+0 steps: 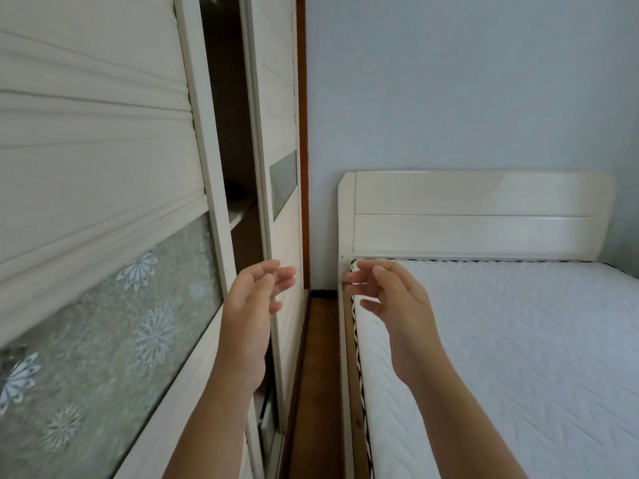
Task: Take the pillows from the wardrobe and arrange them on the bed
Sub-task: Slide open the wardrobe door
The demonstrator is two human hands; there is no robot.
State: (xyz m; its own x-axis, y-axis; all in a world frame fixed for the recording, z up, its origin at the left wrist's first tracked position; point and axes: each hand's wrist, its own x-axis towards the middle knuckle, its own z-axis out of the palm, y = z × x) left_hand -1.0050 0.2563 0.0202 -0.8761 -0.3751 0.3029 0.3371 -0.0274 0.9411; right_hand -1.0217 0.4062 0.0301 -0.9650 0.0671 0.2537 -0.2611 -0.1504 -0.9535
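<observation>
The white wardrobe [93, 160] fills the left side, its sliding doors parted to leave a narrow dark gap [228, 140]. A shelf shows inside the gap; no pillow is visible there. My left hand [256, 299] is raised in front of the right door's edge, fingers loosely spread, holding nothing. My right hand [390, 299] hovers beside it over the bed's near corner, fingers relaxed and empty. The bed [518, 357] on the right has a bare white quilted mattress and a cream headboard [477, 216].
A narrow strip of brown wooden floor [318, 375] runs between wardrobe and bed. The near wardrobe door has a frosted glass panel [103, 340] with flower patterns. A pale blue wall [466, 81] stands behind the bed.
</observation>
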